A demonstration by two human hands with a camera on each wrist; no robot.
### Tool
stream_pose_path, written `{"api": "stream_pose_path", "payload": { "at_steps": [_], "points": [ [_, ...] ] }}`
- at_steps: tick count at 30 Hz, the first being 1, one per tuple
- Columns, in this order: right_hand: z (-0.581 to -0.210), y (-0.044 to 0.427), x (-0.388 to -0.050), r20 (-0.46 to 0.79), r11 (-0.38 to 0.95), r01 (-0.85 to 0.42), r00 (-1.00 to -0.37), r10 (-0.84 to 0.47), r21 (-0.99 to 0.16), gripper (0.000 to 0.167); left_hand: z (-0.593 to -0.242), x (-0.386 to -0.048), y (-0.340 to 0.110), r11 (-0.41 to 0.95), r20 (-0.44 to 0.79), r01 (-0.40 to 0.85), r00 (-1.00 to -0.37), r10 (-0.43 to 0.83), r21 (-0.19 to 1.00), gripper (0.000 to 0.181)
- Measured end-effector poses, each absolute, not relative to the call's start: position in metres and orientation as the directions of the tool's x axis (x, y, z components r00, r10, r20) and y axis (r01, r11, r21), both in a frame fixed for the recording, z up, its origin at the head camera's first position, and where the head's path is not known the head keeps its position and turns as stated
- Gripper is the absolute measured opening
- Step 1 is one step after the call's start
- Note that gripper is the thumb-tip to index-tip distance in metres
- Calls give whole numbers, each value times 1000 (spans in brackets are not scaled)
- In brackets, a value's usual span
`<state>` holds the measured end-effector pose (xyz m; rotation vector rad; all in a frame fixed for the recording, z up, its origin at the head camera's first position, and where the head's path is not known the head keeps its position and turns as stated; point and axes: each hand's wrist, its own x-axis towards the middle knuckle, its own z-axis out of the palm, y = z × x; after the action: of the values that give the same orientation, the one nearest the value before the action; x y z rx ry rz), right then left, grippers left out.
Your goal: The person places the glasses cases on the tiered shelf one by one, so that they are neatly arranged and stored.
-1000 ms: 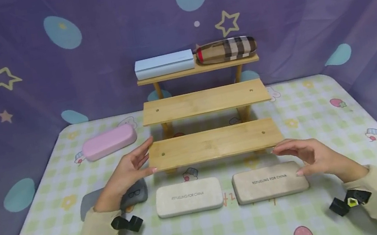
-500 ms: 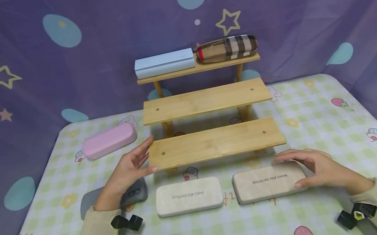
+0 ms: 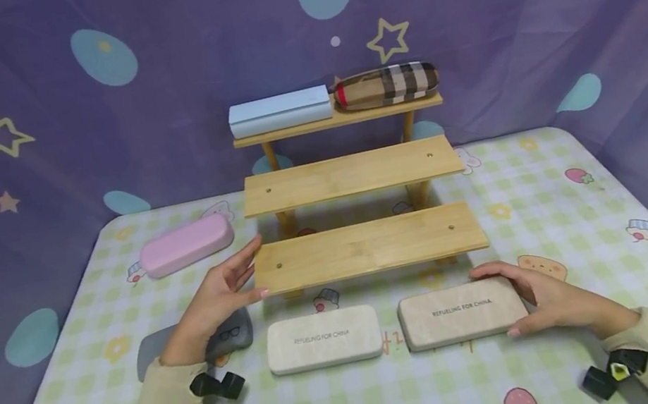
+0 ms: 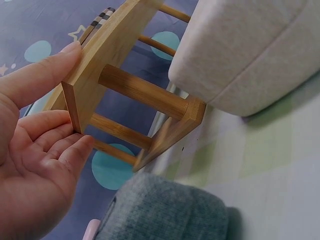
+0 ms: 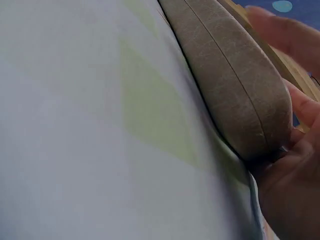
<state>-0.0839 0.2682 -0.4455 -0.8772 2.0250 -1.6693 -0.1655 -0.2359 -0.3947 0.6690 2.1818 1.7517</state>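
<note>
My left hand [image 3: 211,308] holds the left end of the lowest board of a three-step wooden shelf [image 3: 367,248], thumb at the front corner, fingers at the back one; the left wrist view shows the hand [image 4: 42,145] at the board's end [image 4: 92,75]. My right hand [image 3: 555,299] is around the right end of a beige case [image 3: 463,322], which lies flat on the cloth, fingertips at its far edge and thumb at its near corner. The right wrist view shows the hand [image 5: 295,165] close against the end of the case [image 5: 230,75].
A whitish case [image 3: 325,348] lies left of the beige one. A grey case [image 3: 239,330] is partly hidden under my left forearm, and a pink case [image 3: 186,245] lies behind it. On the top step sit a light blue case [image 3: 280,113] and a plaid one [image 3: 387,86].
My right hand has come down from beside the shelf's right corner and closed around the right end of the beige case. The left hand keeps its place on the board.
</note>
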Motion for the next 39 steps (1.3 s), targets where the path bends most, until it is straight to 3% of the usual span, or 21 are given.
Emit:
{"api": "stream_pose_path", "payload": {
  "at_steps": [5, 16, 29, 39],
  "points": [
    [-449, 268, -81, 53, 148, -194, -759, -649, -970, 83, -395, -164, -235, 170, 68, 176, -860, 505, 970, 82],
    [-450, 268, -81, 100, 213, -308, -752, -652, -927, 80, -395, -164, -235, 169, 75, 184, -859, 506, 968, 83],
    [-456, 269, -83, 127, 352, -378, -815, -566, -856, 78, -393, -165, -236, 176, 64, 174, -863, 501, 969, 83],
    [-454, 269, -85, 143, 269, -366, -788, -598, -891, 76, -392, -165, -235, 175, 69, 179, -863, 500, 968, 82]
  ]
}}
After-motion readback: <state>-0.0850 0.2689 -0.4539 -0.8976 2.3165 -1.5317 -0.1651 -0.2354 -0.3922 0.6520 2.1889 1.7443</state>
